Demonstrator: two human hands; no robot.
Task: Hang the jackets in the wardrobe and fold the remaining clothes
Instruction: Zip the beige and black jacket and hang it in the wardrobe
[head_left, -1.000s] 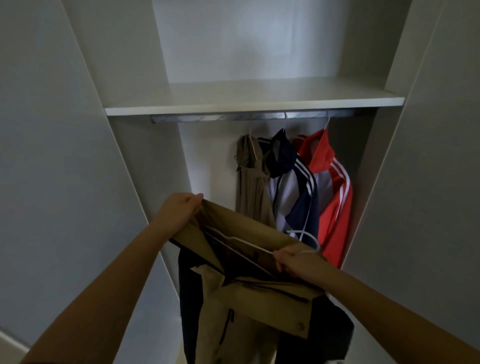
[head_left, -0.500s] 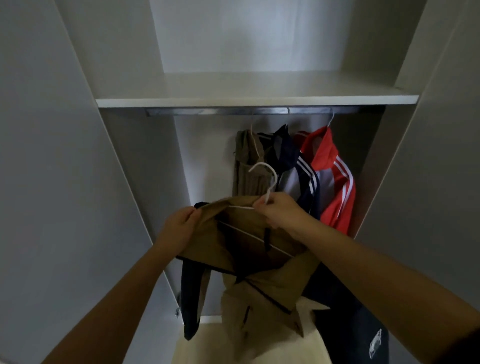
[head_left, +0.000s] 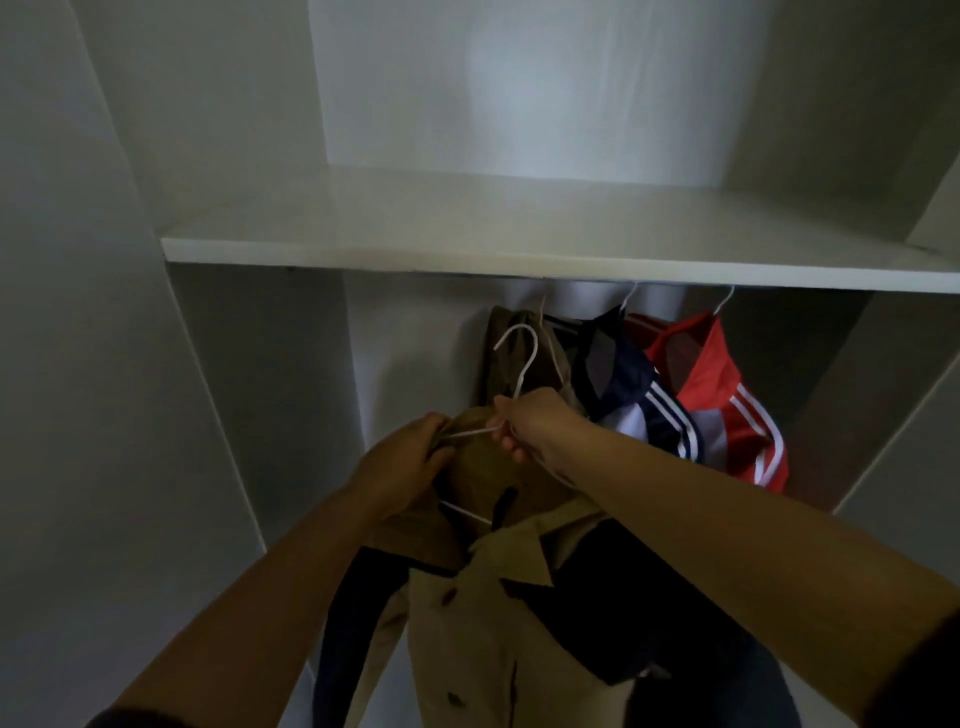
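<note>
White shelf (head_left: 519, 254) overhead, 3 hung jackets (head_left: 701, 384) beyond

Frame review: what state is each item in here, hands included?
tan jacket: on the hanger, held up, not yet hung.
white hanger: inside the tan jacket, hook free in the air.
left hand: grips the jacket's shoulder.
right hand: pinches the hanger below its hook.
khaki garment: hanging under the shelf.
navy jacket: hanging.
red jacket: hanging.
</note>
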